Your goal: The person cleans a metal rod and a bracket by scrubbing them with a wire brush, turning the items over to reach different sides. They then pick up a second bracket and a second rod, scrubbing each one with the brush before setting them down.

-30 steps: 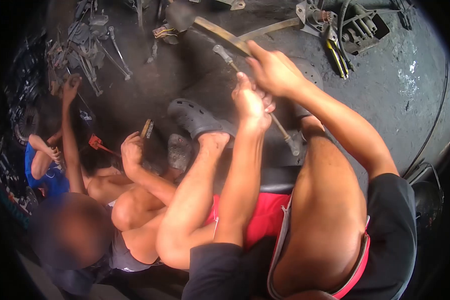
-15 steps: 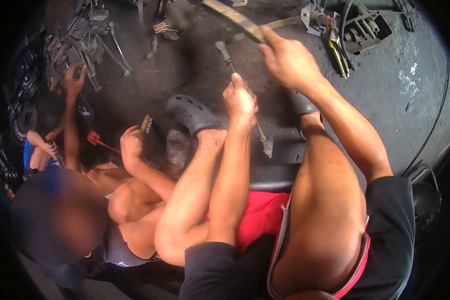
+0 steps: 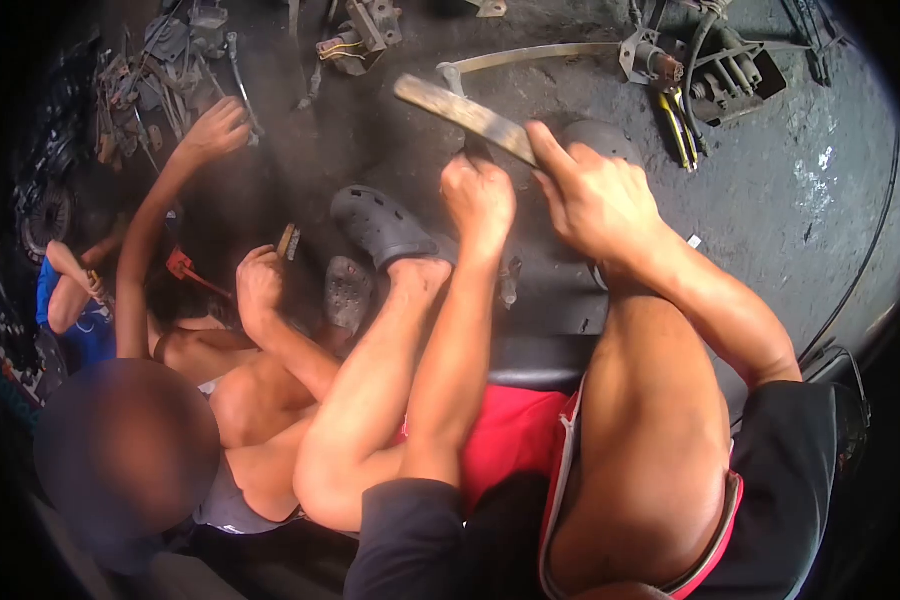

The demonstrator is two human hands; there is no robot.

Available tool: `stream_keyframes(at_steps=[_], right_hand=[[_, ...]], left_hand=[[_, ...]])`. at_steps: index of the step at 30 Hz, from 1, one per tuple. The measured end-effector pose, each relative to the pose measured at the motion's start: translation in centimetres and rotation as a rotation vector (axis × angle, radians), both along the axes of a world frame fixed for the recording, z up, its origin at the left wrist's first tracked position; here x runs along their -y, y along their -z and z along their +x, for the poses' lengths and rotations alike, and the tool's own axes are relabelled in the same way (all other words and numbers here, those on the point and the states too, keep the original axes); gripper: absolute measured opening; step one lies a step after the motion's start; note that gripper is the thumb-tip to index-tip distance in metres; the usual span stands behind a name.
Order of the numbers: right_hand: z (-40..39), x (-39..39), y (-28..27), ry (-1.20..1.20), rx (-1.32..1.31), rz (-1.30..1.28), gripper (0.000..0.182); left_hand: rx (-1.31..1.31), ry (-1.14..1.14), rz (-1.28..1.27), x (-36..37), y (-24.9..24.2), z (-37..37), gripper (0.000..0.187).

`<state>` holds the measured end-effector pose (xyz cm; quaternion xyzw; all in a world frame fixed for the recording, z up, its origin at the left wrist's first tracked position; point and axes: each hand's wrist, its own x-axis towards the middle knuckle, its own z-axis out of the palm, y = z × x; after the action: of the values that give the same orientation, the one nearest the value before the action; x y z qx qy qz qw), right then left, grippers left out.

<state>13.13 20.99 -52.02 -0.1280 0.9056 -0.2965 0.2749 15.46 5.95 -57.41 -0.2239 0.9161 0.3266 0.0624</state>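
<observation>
Left fingers [image 3: 494,184] wrap the rod [image 3: 510,283] between its ends.

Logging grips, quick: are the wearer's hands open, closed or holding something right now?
Left hand: closed, holding the metal rod.
Right hand: closed, holding the flat wooden bar by one end.
</observation>
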Motion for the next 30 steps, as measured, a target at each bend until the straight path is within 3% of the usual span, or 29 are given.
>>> stream_keyframes(at_steps=[2, 3, 5, 8, 11, 14, 18, 19, 22, 23, 24, 26, 27, 29, 30], right_hand=[[-1.7, 1.4, 0.8, 0.122, -0.034, -0.082, 0.042], [-2.8, 2.3, 1.3, 0.157, -0.046, -0.112, 0.039], [-3.8, 2.7, 1.3, 0.158, -0.010, -0.078, 0.040], [-2.2, 1.4, 1.0, 0.140, -0.016, -0.028, 0.041], [-2.9, 1.8, 1.7, 0.129, -0.008, -0.022, 0.041], [-6.0, 3.4, 3.6, 0.188, 0.035, -0.034, 0.039], [-1.9, 1.0, 2.8, 0.174, 0.003, -0.124, 0.040], [-0.7, 0.7, 2.7, 0.133, -0.018, -0.097, 0.037], [-3.6, 2.0, 4.8, 0.207, -0.017, -0.075, 0.033], [-6.0, 2.5, 5.0, 0.272, 0.117, 0.040, 0.030], [-7.2, 2.0, 5.7, 0.274, 0.095, 0.042, 0.034], [-5.4, 1.8, 6.9, 0.420, -0.303, -0.040, 0.020], [-5.2, 1.1, 6.5, 0.416, -0.311, -0.047, 0.020], [-4.1, -0.9, 5.8, 0.405, -0.006, -0.136, 0.041], [-3.5, -1.7, 6.3, 0.408, -0.004, -0.128, 0.041]], left_hand=[[-0.027, 0.016, -0.012, -0.2, 0.2, 0.3, 0.040], [0.085, -0.061, 0.083, -0.3, -0.6, -0.1, 0.040], [0.247, -0.147, 0.195, 0.1, -1.7, -0.9, 0.042], [0.263, -0.226, 0.327, 1.0, -1.1, -1.4, 0.046], [0.162, -0.088, 0.138, 0.2, -0.2, -0.4, 0.047], [0.202, -0.128, 0.190, -0.1, -0.9, -0.4, 0.047], [0.319, -0.193, 0.287, 1.0, -1.1, -1.8, 0.047], [0.172, -0.079, 0.188, 0.9, -0.6, -1.4, 0.048], [0.255, -0.112, 0.201, 0.8, -0.3, -0.5, 0.048], [0.298, -0.146, 0.235, 0.8, -0.6, -0.3, 0.049], [0.297, -0.142, 0.235, 0.8, -0.6, -0.2, 0.049], [0.326, -0.227, 0.326, 1.1, -0.7, -0.1, 0.049], [0.316, -0.230, 0.323, 1.3, -0.5, 0.0, 0.049], [0.290, -0.230, 0.356, 1.5, -0.2, -0.1, 0.048], [0.296, -0.226, 0.363, 1.4, 0.1, -0.1, 0.048]])
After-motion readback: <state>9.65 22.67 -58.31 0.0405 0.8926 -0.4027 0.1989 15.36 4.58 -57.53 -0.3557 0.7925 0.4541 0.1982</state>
